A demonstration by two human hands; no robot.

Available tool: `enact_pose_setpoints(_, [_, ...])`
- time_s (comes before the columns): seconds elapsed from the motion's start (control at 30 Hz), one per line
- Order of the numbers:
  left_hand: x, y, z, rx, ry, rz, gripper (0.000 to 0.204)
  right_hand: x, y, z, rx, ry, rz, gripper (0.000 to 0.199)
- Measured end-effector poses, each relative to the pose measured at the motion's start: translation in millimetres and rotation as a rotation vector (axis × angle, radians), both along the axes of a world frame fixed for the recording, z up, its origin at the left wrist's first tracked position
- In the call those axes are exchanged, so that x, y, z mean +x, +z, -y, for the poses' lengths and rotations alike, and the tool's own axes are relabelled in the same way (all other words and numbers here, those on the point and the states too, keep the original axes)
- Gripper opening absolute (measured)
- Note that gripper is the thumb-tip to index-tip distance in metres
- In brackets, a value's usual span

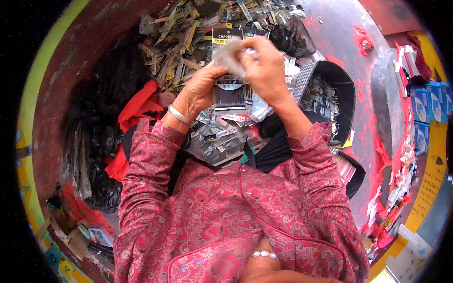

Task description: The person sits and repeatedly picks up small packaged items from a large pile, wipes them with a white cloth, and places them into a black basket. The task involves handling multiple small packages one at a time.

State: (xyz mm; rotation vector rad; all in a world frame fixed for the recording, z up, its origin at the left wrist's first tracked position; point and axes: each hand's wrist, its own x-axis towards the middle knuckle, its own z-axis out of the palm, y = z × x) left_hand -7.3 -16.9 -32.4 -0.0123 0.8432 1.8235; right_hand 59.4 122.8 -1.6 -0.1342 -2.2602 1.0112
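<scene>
Both of my hands are raised in front of me, close together over a heap of small packets. Between them is a greyish see-through plastic packet [229, 57], smeared by motion. My left hand [204, 86] pinches it from the lower left, thumb stretched toward it. From the right, my right hand [264, 68] has its fingers curled at the packet, also blurred. Just beneath lie flat clear packets [228, 100] with black header cards and rows of thin dark sticks inside. What the packet in my hands contains cannot be made out.
A large pile of slim clear packets [181, 40] spreads at the far side. To the right stands a black open container [347, 78] filled with small packets. Black plastic bags [101, 155] and red plastic [141, 106] lie at the left. Blue boxes [427, 106] are stacked far right.
</scene>
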Motion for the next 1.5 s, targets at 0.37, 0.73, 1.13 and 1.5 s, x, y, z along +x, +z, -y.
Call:
enact_pose_setpoints(0.37, [-4, 1, 0, 0.188, 0.169, 0.209, 0.038, 0, -14, 19, 0.606, 0.213, -0.005, 0.024])
enact_pose_setpoints(0.73, [-24, -5, 8, 0.183, 0.107, 0.216, 0.046, 30, 13, 2, 0.044, 0.802, 0.370, 0.013])
enact_pose_setpoints(1.13, [-21, 2, 9, 0.349, 0.048, 0.236, 0.046, 8, 15, -21, -0.841, 0.300, 0.830, 0.030])
enact_pose_setpoints(1.5, [-23, 6, 16, 0.424, 0.070, 0.291, 0.048, 4, -4, -30, -0.764, 0.272, 0.616, 0.021])
